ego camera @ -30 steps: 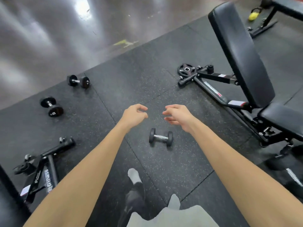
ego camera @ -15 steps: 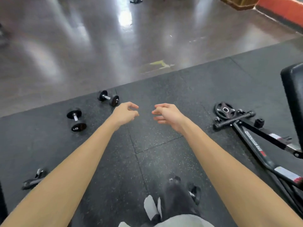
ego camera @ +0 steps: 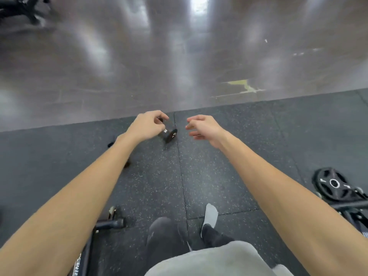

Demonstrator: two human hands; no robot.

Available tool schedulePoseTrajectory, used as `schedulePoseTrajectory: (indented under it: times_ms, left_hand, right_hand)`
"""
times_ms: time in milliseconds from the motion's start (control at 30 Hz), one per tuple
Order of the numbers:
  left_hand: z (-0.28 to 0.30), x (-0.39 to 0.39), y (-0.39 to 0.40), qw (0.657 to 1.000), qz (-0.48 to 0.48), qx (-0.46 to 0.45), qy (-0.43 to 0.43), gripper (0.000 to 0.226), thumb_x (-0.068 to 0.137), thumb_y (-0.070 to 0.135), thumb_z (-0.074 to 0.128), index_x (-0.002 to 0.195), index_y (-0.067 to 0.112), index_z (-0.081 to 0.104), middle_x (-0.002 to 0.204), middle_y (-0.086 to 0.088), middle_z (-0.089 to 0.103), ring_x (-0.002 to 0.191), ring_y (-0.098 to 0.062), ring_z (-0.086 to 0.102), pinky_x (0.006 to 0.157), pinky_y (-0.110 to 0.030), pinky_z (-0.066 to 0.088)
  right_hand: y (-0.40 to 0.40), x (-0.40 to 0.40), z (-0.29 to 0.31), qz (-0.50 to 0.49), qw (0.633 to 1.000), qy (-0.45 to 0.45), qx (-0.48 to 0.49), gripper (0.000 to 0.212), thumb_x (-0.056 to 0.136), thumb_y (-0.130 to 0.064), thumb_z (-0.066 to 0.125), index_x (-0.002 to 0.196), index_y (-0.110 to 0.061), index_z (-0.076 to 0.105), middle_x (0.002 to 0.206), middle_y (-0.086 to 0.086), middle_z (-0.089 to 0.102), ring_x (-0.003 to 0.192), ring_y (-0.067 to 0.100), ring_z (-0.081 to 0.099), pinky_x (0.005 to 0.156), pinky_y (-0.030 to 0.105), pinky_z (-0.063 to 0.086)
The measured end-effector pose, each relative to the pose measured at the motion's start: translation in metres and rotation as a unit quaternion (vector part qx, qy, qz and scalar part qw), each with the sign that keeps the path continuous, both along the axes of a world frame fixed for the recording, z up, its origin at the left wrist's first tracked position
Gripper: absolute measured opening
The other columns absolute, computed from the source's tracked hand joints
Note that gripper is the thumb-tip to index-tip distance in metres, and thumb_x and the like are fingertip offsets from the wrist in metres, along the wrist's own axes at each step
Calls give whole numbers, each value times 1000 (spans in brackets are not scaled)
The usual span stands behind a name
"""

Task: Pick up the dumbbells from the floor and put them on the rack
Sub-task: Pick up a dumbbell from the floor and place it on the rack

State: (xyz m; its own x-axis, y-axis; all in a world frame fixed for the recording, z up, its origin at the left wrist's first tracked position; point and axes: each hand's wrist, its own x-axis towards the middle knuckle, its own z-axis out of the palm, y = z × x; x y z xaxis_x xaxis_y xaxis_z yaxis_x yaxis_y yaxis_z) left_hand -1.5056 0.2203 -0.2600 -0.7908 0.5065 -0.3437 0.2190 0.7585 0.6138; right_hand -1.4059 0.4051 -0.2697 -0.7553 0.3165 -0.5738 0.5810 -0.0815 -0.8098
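Both bare arms reach forward from the bottom corners of the frame toward its centre. The left hand (ego camera: 146,124) sits just left of centre with its fingers loosely curled and holding nothing; it hangs in front of a small black dumbbell (ego camera: 170,135), covering most of it. Only one round end with white numerals and a bit of the metal handle show, just right of the hand, lying on the dark speckled rubber mat (ego camera: 219,176). Whether the hand touches the dumbbell cannot be told. The right hand (ego camera: 203,127) is just right of centre, fingers slack and half curled, holding nothing, apart from the dumbbell. Another dark dumbbell end (ego camera: 111,143) peeks out left of the left forearm. A black weight plate (ego camera: 332,184) lies at the right edge. At the bottom centre are the person's grey shorts (ego camera: 215,259) and feet (ego camera: 209,216).
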Motion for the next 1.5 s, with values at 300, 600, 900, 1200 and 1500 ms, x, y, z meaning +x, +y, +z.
schedulePoseTrajectory:
  times_ms: [300, 600, 900, 1200, 1500]
  left_hand:
    - [-68, -232, -9, 997, 42, -10, -71, 32, 85, 19, 65, 115, 31, 66, 93, 12, 70, 92, -4, 62, 66, -16, 42]
    - [-191, -384, 52, 987, -61, -87, -122, 36, 90, 22, 61, 125, 28, 63, 110, 7, 69, 99, -15, 61, 76, -26, 44]
    - [-389, -466, 96, 979, -59, -107, -161, 37, 89, 21, 60, 125, 29, 63, 118, 4, 70, 96, -14, 64, 70, -22, 46]
    - [-579, -507, 106, 980, -33, -137, -143, 56, 89, 24, 67, 142, 25, 51, 135, -1, 56, 108, -13, 53, 85, -24, 36]
    - [-712, -544, 100, 947, 68, -242, -200, 72, 80, 18, 75, 146, 14, 46, 130, -4, 58, 108, -24, 57, 73, -27, 52]
  right_hand:
    - [5, -224, -84, -57, 996, -64, -37, 21, 98, -8, 56, 117, -11, 63, 100, 8, 66, 78, 20, 60, 71, 27, 51]
    - [14, -349, -207, -120, 982, -127, -74, 12, 92, -14, 63, 100, -22, 66, 102, 1, 74, 86, 15, 70, 82, 29, 58]
    - [51, -435, -387, -177, 964, -179, -90, 11, 96, -16, 59, 89, -23, 64, 102, 1, 72, 88, 17, 67, 88, 33, 58]
    - [18, -476, -595, -317, 899, -290, -83, 24, 89, -28, 67, 88, -17, 45, 87, 2, 56, 80, 21, 50, 63, 22, 50]
    - [0, -483, -722, -408, 827, -376, -90, 31, 78, -26, 79, 96, -13, 58, 88, -1, 60, 74, 17, 56, 59, 26, 43]
